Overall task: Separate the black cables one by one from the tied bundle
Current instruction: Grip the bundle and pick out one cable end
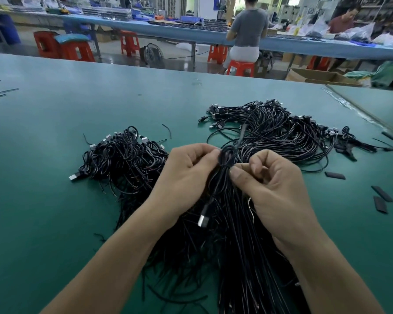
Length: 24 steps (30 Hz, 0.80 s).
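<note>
Nearest us, the thick sheaf of long black cables (241,257) lies on the green tabletop (43,200), mostly unsorted. Over it our left hand (186,175) and right hand (275,189) each pinch one looped black cable (225,158). Beyond, a coiled heap (127,159) and a looser heap (270,130) suggest many are already freed.

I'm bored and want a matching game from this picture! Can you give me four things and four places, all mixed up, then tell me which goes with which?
Things:
1. cable loop
2. plug
3. black strips
4. red stool

Places:
A. on the floor behind the table
B. dangling beside the left hand
C. pinched by the left hand and the right hand
D. lying on the table at the right

Pairs: 1-C, 2-B, 3-D, 4-A
</note>
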### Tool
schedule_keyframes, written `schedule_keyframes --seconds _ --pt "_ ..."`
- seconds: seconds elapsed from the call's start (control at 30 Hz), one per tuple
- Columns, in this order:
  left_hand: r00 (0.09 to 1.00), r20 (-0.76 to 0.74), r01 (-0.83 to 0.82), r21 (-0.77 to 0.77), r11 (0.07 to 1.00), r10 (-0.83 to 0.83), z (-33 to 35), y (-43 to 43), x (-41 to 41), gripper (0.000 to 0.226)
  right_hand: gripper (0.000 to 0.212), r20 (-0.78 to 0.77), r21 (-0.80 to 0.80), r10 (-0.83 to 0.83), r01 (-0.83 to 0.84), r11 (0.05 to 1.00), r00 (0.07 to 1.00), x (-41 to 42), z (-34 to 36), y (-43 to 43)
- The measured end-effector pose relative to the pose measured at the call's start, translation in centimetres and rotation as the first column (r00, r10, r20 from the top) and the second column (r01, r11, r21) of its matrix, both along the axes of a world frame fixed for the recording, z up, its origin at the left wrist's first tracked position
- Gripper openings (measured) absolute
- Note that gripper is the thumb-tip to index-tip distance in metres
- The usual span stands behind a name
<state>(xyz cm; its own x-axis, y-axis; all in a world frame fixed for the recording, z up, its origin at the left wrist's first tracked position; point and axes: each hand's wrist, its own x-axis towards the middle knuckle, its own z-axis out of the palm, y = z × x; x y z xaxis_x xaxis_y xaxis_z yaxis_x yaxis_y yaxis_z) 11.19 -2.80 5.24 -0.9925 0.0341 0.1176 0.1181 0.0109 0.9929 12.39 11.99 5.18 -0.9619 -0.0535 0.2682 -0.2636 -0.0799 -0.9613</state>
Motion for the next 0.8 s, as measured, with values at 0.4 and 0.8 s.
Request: schedule_keyframes --seconds 0.4,0.8 --pt "0.984 -0.170 0.089 0.176 0.980 -0.058 -0.7 0.7 0.0 0.026 0.044 0.017 0.076 -0.061 0.059 0.995 0.998 -0.4 -0.7 0.6" --pt "0.953 -0.184 0.220 -0.127 0.967 -0.241 -1.0 0.0 0.0 0.035 0.045 0.114 -0.084 -0.079 0.089 0.992 0.990 -0.5 0.3 1.6"
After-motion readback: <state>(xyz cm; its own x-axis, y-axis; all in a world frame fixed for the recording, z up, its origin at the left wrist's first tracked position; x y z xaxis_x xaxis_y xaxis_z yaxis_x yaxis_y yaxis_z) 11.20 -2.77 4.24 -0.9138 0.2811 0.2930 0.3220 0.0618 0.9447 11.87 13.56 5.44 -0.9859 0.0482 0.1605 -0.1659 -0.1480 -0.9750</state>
